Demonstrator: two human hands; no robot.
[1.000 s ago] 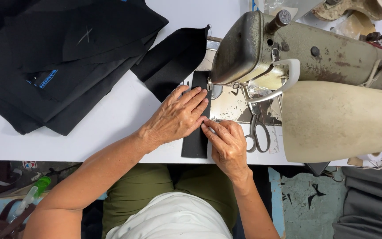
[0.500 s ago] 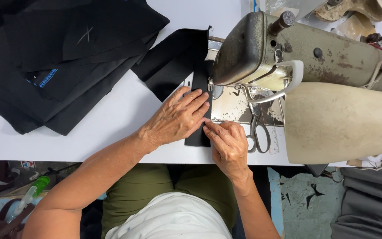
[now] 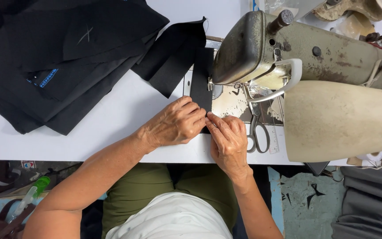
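A narrow black fabric strip [image 3: 201, 79] runs from my hands up under the head of an old grey sewing machine [image 3: 288, 48]. My left hand [image 3: 175, 124] lies flat on the strip's near end, fingers curled over it. My right hand [image 3: 228, 141] touches the left one and pinches the strip's right edge with its fingertips. The strip's near end is hidden under both hands. Its far end joins wider black fabric pieces [image 3: 169, 57] behind the needle.
A stack of black cut fabric pieces [image 3: 63, 53] with a chalk cross covers the table's far left. Scissors [image 3: 257, 132] lie on the machine bed right of my right hand. The white table edge [image 3: 89, 155] runs before my lap.
The strip has moved away from me, up under the machine head. Both hands followed it slightly forward and closed together over its near end.
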